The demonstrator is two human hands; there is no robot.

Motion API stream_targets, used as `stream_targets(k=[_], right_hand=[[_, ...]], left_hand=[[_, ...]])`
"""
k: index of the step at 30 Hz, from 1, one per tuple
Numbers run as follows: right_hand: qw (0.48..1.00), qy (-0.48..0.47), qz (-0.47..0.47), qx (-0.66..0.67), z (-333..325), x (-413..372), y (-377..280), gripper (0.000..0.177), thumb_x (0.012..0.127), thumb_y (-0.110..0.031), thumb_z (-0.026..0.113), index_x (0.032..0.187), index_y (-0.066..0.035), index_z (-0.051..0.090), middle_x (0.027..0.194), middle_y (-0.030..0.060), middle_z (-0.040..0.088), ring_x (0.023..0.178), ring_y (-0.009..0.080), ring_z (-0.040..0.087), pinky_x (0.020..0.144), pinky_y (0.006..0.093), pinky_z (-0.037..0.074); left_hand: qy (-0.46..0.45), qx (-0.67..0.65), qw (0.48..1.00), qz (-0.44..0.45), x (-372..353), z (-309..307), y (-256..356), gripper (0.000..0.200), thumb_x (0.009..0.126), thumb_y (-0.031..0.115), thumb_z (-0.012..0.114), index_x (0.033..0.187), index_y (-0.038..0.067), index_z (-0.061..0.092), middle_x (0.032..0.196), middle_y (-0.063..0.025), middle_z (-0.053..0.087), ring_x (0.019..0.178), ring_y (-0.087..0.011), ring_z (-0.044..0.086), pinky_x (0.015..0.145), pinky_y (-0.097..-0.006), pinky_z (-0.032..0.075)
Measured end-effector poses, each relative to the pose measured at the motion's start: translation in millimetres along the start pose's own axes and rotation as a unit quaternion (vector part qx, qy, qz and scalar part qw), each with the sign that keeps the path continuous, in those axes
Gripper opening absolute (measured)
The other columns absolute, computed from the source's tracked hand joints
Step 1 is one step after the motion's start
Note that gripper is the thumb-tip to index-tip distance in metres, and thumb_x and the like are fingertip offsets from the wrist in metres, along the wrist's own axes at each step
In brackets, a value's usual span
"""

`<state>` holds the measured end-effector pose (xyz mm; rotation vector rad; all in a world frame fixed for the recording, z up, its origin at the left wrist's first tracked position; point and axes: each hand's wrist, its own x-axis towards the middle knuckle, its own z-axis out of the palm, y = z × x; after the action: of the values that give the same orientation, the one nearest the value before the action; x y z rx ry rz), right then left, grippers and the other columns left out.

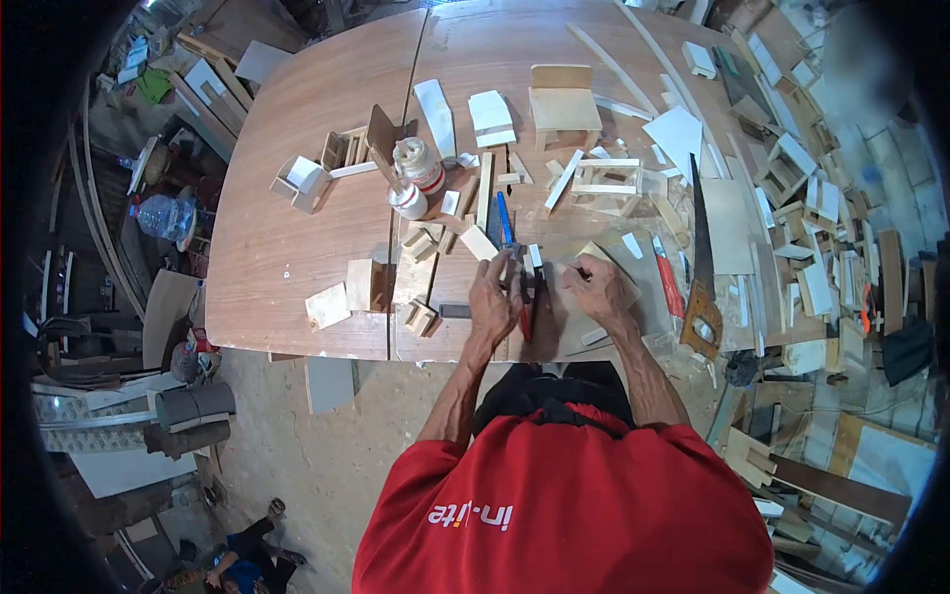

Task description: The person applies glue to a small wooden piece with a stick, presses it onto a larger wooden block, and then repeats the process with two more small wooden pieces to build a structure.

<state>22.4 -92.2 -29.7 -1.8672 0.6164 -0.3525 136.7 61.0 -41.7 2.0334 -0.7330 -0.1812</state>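
Note:
My left hand (496, 297) is over the near part of the table, its fingers bent together beside a blue-handled tool (507, 220). What lies between those fingers is hidden. A small white block (535, 255) and a red handle (525, 324) show close to them. Just to the right, my right hand (599, 289) is closed, thumb and fingertips pinched; anything inside is too small to make out. Beneath it lies a flat wooden board (625, 287). Small wooden pieces (423, 241) and a grey block (455, 311) are left of my left hand.
Glue jars (421, 170) stand left of centre. A small wooden chair (564, 107) and a pale frame (607, 180) are farther back. A handsaw (703, 317) and a red cutter (668, 279) lie at right. Offcuts (811, 228) pile beyond. A person (247, 566) is at lower left.

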Motion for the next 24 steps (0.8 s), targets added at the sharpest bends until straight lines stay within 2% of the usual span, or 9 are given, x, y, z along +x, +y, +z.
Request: stream_targets(k=[4, 6, 8, 9, 12, 14, 19, 22, 24], right_hand=[[0.991, 0.072, -0.033, -0.107, -5.5, 23.5, 4.4, 0.023, 0.088, -0.017, 0.058, 0.075, 0.002, 0.057, 0.066, 0.0178, 0.058, 0.064, 0.0318, 0.059, 0.058, 0.0412, 0.045], [0.985, 0.094, -0.078, -0.119, -9.9, 45.4, 12.7, 0.026, 0.089, -0.018, 0.057, 0.073, 0.002, 0.055, 0.066, 0.0195, 0.056, 0.064, 0.0357, 0.057, 0.058, 0.0433, 0.043], [0.931, 0.045, -0.243, -0.268, -8.8, 71.2, 19.4, 0.026, 0.091, -0.019, 0.052, 0.075, 0.001, 0.055, 0.066, 0.0211, 0.054, 0.065, 0.0406, 0.053, 0.06, 0.0465, 0.042], [0.98, 0.057, -0.104, -0.158, -3.9, 77.5, 4.2, 0.021, 0.089, -0.019, 0.052, 0.083, -0.001, 0.058, 0.07, 0.0222, 0.057, 0.068, 0.0402, 0.056, 0.062, 0.047, 0.043], [0.988, 0.039, -0.149, -0.033, 20.9, 104.9, -15.4, 0.02, 0.089, -0.016, 0.054, 0.096, 0.0, 0.061, 0.073, 0.0148, 0.059, 0.061, 0.0308, 0.051, 0.059, 0.0354, 0.044], [0.986, 0.001, -0.162, -0.05, 34.1, 128.7, -47.5, 0.023, 0.088, -0.018, 0.055, 0.102, 0.0, 0.06, 0.075, 0.0152, 0.06, 0.064, 0.032, 0.053, 0.062, 0.0363, 0.045], [0.959, -0.008, -0.241, -0.149, 93.7, 196.0, -109.9, 0.033, 0.086, -0.021, 0.056, 0.113, -0.003, 0.06, 0.084, 0.0179, 0.063, 0.079, 0.0363, 0.061, 0.073, 0.0423, 0.049], [0.932, -0.031, -0.29, -0.217, 129.1, 233.1, -128.4, 0.033, 0.084, -0.022, 0.058, 0.113, -0.006, 0.061, 0.093, 0.0192, 0.063, 0.092, 0.037, 0.061, 0.08, 0.0462, 0.048], [0.911, -0.066, -0.274, -0.302, 144.2, 248.8, -134.6, 0.034, 0.08, -0.023, 0.061, 0.111, -0.008, 0.063, 0.098, 0.0188, 0.065, 0.095, 0.0375, 0.061, 0.083, 0.0461, 0.048]], left_hand=[[0.113, 0.005, 0.993, 0.042, -1.7, -10.9, -15.0, 0.03, 0.085, 0.012, 0.062, 0.113, 0.002, 0.057, 0.088, -0.0191, 0.058, 0.075, -0.0342, 0.058, 0.065, -0.0419, 0.046], [0.073, 0.038, 0.996, 0.023, -2.9, -23.1, -17.3, 0.022, 0.084, 0.011, 0.062, 0.102, -0.001, 0.06, 0.085, -0.0186, 0.059, 0.072, -0.0338, 0.058, 0.064, -0.0419, 0.046], [0.1, 0.044, 0.994, 0.028, 1.1, -29.7, -18.4, 0.017, 0.083, 0.009, 0.063, 0.095, -0.002, 0.06, 0.08, -0.0174, 0.058, 0.07, -0.0326, 0.057, 0.063, -0.0406, 0.046], [0.106, 0.043, 0.993, 0.021, 1.9, -32.7, -21.2, 0.02, 0.084, 0.011, 0.065, 0.098, -0.003, 0.061, 0.082, -0.0176, 0.061, 0.071, -0.0304, 0.06, 0.064, -0.0382, 0.047], [0.122, 0.018, 0.992, -0.015, 5.2, -45.9, -20.2, 0.021, 0.084, 0.01, 0.067, 0.1, -0.003, 0.062, 0.085, -0.018, 0.064, 0.073, -0.0271, 0.063, 0.064, -0.0352, 0.049], [0.136, 0.076, 0.988, 0.0, 11.7, -58.3, -24.4, 0.022, 0.085, 0.011, 0.066, 0.101, -0.004, 0.061, 0.085, -0.0175, 0.064, 0.071, -0.0261, 0.063, 0.063, -0.0341, 0.049], [0.126, 0.146, 0.976, 0.101, 48.7, -77.6, -39.5, 0.018, 0.084, 0.01, 0.059, 0.099, 0.0, 0.058, 0.11, -0.0203, 0.057, 0.102, -0.0394, 0.053, 0.085, -0.0463, 0.044], [0.046, 0.244, 0.968, 0.039, 79.2, -83.7, -42.6, 0.027, 0.076, 0.007, 0.06, 0.101, -0.002, 0.057, 0.122, -0.0202, 0.049, 0.107, -0.0403, 0.047, 0.083, -0.05, 0.044], [0.057, 0.265, 0.96, 0.075, 99.4, -84.8, -45.0, 0.033, 0.073, 0.004, 0.059, 0.104, -0.004, 0.055, 0.125, -0.0204, 0.046, 0.108, -0.0395, 0.045, 0.082, -0.0509, 0.044]])
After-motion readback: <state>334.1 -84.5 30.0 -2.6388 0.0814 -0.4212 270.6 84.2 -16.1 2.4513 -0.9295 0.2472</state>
